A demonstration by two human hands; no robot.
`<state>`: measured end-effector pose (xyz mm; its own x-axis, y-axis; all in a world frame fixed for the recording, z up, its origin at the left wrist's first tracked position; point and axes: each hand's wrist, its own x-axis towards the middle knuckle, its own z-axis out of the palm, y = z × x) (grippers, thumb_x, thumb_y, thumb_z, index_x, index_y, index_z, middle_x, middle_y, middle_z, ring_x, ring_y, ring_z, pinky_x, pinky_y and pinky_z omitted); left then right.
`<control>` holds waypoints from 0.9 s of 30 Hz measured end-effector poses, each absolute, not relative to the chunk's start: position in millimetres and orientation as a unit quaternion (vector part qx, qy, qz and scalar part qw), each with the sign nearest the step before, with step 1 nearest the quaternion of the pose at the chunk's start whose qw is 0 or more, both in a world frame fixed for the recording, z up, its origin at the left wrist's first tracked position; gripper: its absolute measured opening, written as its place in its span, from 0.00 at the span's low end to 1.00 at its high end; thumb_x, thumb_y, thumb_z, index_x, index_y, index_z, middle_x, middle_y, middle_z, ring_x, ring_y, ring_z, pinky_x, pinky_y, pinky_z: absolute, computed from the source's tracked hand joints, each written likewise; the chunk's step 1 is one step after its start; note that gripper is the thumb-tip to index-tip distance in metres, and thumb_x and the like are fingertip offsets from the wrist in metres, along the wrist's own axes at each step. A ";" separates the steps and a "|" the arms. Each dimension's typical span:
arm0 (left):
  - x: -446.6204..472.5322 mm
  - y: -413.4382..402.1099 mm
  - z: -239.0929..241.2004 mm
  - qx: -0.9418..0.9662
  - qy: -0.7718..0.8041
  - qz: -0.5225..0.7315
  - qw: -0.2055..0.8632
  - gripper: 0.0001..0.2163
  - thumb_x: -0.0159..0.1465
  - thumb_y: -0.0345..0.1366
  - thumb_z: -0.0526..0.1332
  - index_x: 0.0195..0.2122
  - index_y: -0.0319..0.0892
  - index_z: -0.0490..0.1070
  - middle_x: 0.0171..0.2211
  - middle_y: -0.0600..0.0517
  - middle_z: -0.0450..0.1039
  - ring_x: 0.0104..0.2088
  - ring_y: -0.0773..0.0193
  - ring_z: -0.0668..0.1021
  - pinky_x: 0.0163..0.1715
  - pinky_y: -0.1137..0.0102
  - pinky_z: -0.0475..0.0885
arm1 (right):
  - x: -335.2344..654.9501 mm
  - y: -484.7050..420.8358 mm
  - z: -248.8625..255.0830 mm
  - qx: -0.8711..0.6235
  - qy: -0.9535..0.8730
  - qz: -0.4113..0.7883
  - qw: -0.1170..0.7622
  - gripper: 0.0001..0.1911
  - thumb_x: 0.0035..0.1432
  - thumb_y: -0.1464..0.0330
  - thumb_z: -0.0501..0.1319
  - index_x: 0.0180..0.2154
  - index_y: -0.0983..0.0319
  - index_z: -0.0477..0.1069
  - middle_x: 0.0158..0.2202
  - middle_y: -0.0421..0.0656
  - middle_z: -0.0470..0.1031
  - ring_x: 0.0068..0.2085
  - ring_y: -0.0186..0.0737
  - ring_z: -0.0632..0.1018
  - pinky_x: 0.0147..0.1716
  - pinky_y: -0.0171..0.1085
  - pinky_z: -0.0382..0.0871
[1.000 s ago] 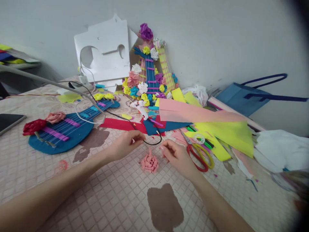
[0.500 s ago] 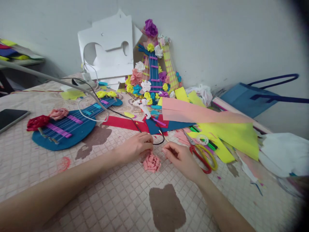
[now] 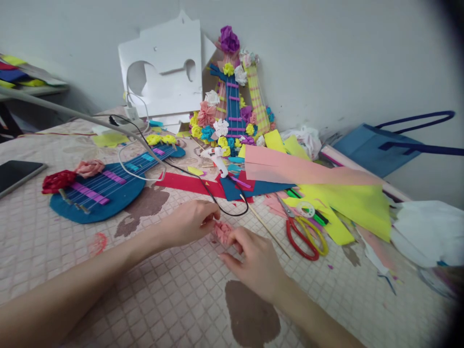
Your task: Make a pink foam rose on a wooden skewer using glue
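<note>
A small pink paper flower [image 3: 222,230] sits between my two hands on the checked tablecloth [image 3: 181,299]. My left hand [image 3: 192,221] pinches its left side with closed fingers. My right hand [image 3: 253,258] curls over its right side, fingers bent and touching it. A thin wooden stick [image 3: 266,226] lies just right of my right hand. The black cord [image 3: 203,186] of a white glue gun [image 3: 217,159] loops on the cloth right behind the flower.
Red-and-yellow scissors [image 3: 302,229] lie to the right among pink, yellow, red and blue felt sheets [image 3: 340,193]. A blue felt guitar [image 3: 105,186] with paper roses lies at left, a phone [image 3: 16,174] at far left. Flower-covered guitars lean on the wall, beside a blue bag [image 3: 373,145].
My right hand let go of the wooden stick and moved left onto the pink flower. My left hand closed on the flower's other side. The flower shifted slightly up.
</note>
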<state>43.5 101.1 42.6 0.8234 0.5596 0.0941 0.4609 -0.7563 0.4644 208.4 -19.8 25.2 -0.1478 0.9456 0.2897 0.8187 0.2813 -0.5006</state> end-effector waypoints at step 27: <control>43.2 82.7 48.6 0.920 0.194 0.056 0.336 0.10 0.51 0.26 0.63 0.34 0.41 0.67 0.31 0.56 0.70 0.31 0.66 0.72 0.28 0.74 0.60 | 287.2 -2.6 28.4 -0.699 -0.692 0.016 0.179 0.03 0.58 0.67 0.57 0.34 0.59 0.63 0.34 0.42 0.71 0.34 0.39 0.74 0.28 0.34 0.61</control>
